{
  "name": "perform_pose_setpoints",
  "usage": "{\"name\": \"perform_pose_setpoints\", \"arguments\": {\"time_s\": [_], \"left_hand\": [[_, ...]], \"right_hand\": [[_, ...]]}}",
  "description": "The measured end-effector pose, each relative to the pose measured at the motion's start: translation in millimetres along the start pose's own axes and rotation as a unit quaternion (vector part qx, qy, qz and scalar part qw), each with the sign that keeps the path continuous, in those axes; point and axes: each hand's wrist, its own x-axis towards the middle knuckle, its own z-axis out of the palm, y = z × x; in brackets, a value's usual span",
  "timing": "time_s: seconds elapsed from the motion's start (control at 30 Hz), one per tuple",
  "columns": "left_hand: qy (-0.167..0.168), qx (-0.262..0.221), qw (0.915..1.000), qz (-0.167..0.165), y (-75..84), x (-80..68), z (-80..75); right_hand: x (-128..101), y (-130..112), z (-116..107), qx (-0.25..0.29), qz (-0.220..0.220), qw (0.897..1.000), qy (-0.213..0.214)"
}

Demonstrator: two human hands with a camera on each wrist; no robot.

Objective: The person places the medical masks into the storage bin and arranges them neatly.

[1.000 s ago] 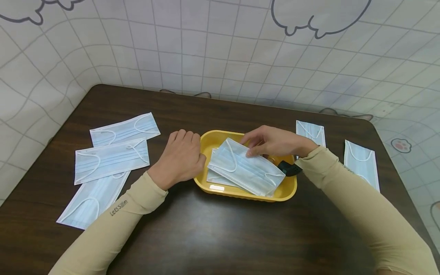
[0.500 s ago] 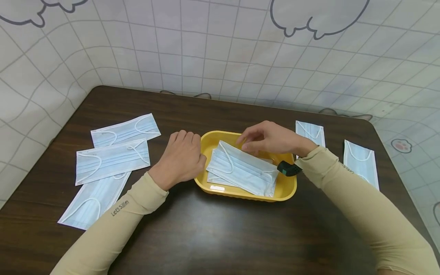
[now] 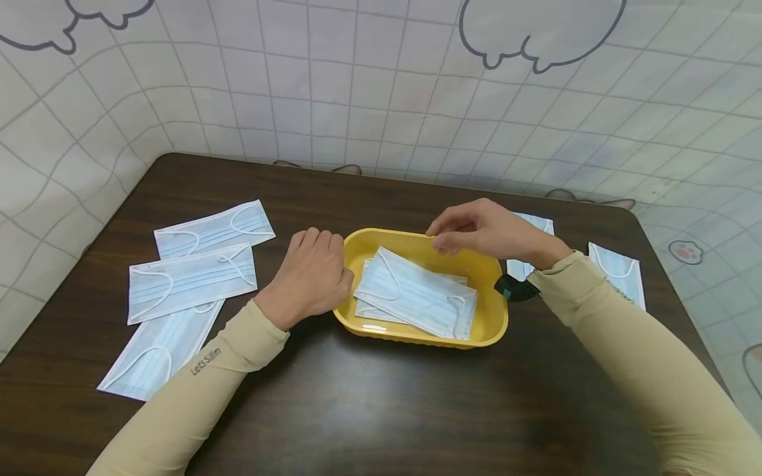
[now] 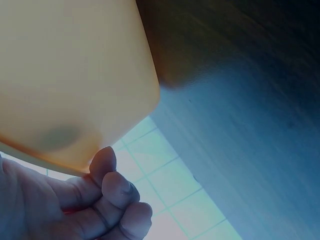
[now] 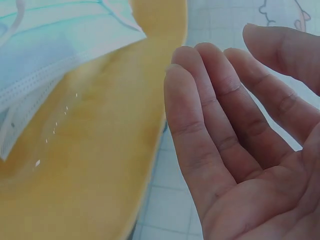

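A yellow tray (image 3: 487, 289) sits mid-table with a few pale blue face masks (image 3: 417, 297) lying flat in it. My right hand (image 3: 445, 237) hovers over the tray's far rim and holds nothing. In the right wrist view its fingers (image 5: 210, 130) are straight and loose beside the tray (image 5: 100, 150) and a mask (image 5: 55, 55). My left hand (image 3: 312, 264) rests on the table against the tray's left side. Its fingers (image 4: 112, 200) are curled under, next to the tray's outer wall (image 4: 70, 75) and not round it.
Three more masks lie at the left (image 3: 214, 228), (image 3: 190, 281), (image 3: 157, 347). Two lie at the right (image 3: 619, 281), (image 3: 526, 264), one partly behind my right wrist. The dark wooden table (image 3: 381, 410) stands against a tiled wall.
My right hand has let go of the top mask, which now lies flat in the tray. The hand has lifted and drawn back towards the far rim. The left hand has stayed put.
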Motion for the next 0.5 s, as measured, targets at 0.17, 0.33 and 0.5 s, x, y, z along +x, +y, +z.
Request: {"name": "perform_pose_setpoints", "arguments": {"time_s": [0.17,0.33,0.5], "left_hand": [[-0.002,-0.005,1.0,0.001,0.4,0.4,0.3],[-0.001,-0.011,0.9999,0.001,0.7,0.3,0.5],[0.003,-0.01,0.9999,0.001,0.3,0.3,0.8]], "right_hand": [[-12,0,-8,0.011,0.012,1.0,0.016],[-24,0,-15,0.005,0.037,0.998,0.041],[-37,4,-23,0.012,0.054,0.995,0.078]]}}
